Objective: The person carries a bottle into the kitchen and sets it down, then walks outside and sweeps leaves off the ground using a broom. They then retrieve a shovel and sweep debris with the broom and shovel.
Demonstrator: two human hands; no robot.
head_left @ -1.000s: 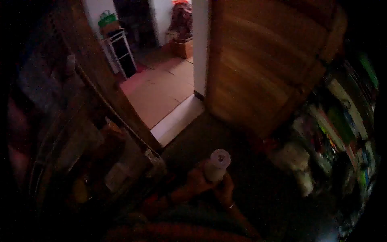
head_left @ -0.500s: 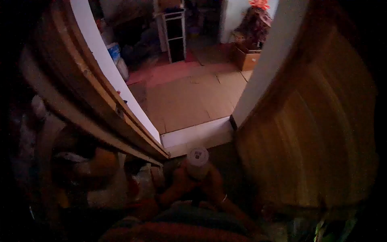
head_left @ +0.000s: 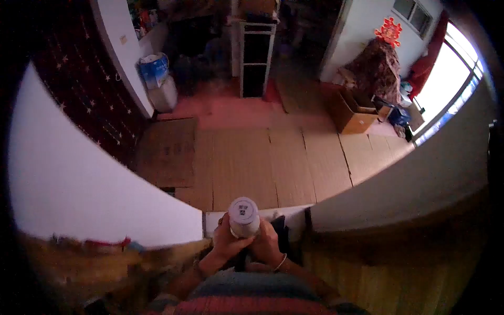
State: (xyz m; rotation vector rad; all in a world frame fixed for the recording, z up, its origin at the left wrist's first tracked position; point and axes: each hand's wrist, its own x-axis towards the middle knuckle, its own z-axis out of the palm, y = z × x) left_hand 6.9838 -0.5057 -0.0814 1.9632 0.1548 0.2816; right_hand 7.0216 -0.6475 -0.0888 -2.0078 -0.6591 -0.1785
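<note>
A pale, round-topped container [head_left: 243, 214] with a small dark printed mark on its top is held in front of my body, just above the door sill. My left hand [head_left: 226, 242] wraps round its left side, fingers closed. On the other side, my right hand [head_left: 266, 244] closes round its lower right part, with a thin light band at the wrist. The two hands nearly meet beneath the container, and their undersides are hidden.
Flattened cardboard [head_left: 252, 163] covers the floor beyond the white sill [head_left: 286, 212]. Walls flank the doorway. A wooden box [head_left: 353, 113] stands at right, a narrow rack [head_left: 255, 63] at the back, and a blue-and-white container [head_left: 153, 71] at left.
The view has moved forward into the doorway and turned, showing more of the bright room. Both hands still hold the container, now at the sill.
</note>
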